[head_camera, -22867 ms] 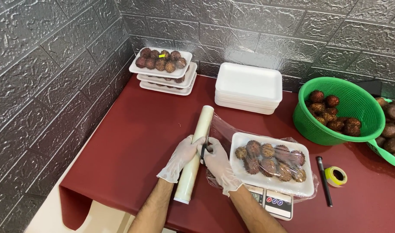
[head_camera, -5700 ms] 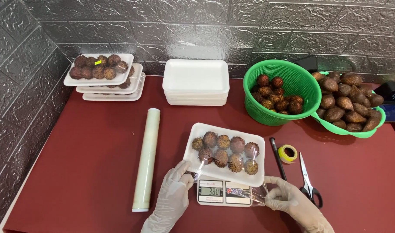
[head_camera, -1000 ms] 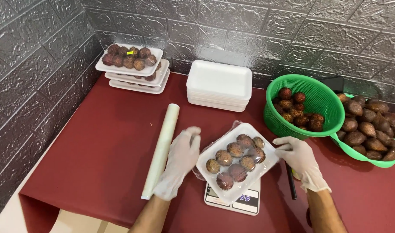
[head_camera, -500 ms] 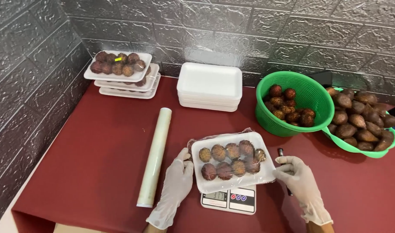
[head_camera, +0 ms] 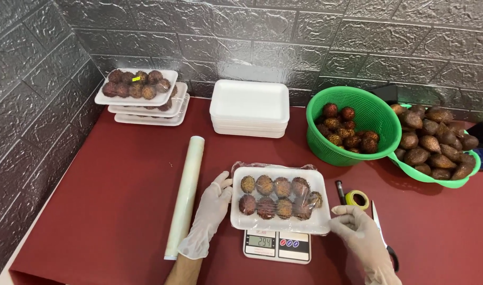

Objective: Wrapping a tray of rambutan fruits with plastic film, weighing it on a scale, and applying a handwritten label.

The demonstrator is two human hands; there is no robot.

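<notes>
Since half a second ago the wrapped foam tray of fruit [head_camera: 279, 199] has been squared up and settled level on the digital scale [head_camera: 277, 246], and both hands have been drawn slightly outward to its short edges; the gloved left hand [head_camera: 209, 214] is laid against the tray's left edge, its fingers extended and loosely open, nothing being clasped; the gloved right hand [head_camera: 361, 232] is placed at the tray's lower right corner, its fingertips curled against the film, though whether the film is pinched cannot be told; the tray is seen covered in clear film, with brown scaly fruit in two rows; a roll of cling film [head_camera: 185, 195] is laid just left of the left hand on the red table [head_camera: 93, 211]; a stack of empty white foam trays [head_camera: 250, 108] and three stacked filled trays [head_camera: 143, 95] are set near the wall; two green baskets [head_camera: 376, 119] of fruit are stood at the right; a roll of yellow tape [head_camera: 357, 199], a marker [head_camera: 339, 191] and scissors [head_camera: 383, 237] are laid beside the right hand.
</notes>
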